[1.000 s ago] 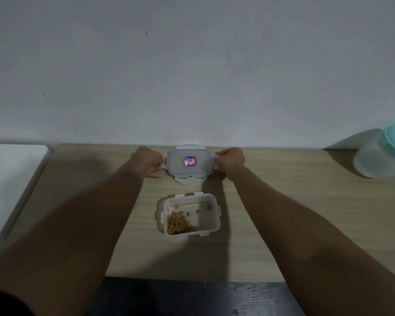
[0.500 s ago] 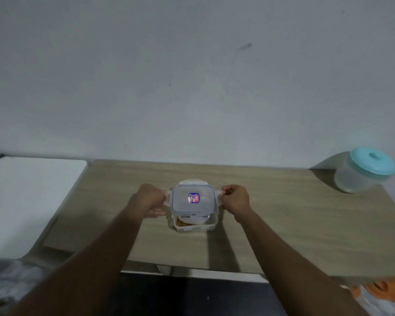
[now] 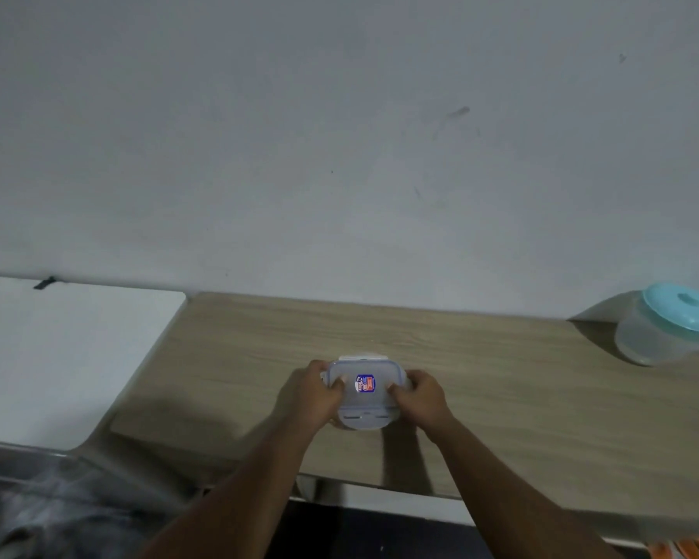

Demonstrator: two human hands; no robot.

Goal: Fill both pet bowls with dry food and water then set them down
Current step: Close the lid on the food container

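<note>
A small clear rectangular food container stands on the wooden table, covered by its clear lid with a blue seal and a blue-red sticker. The lid hides the dry food inside. My left hand grips the lid's left side with the thumb on top. My right hand grips its right side the same way. A round translucent tub with a turquoise lid stands at the table's far right by the wall. No pet bowls are in view.
A white surface adjoins the table on the left. Grey blurred cloth lies at the lower left. Something orange shows at the bottom right below the table edge. A plain wall rises right behind the table.
Both hands brought the lid from the back of the table down over the open container of dry food. The camera has pulled back and tilted up.
</note>
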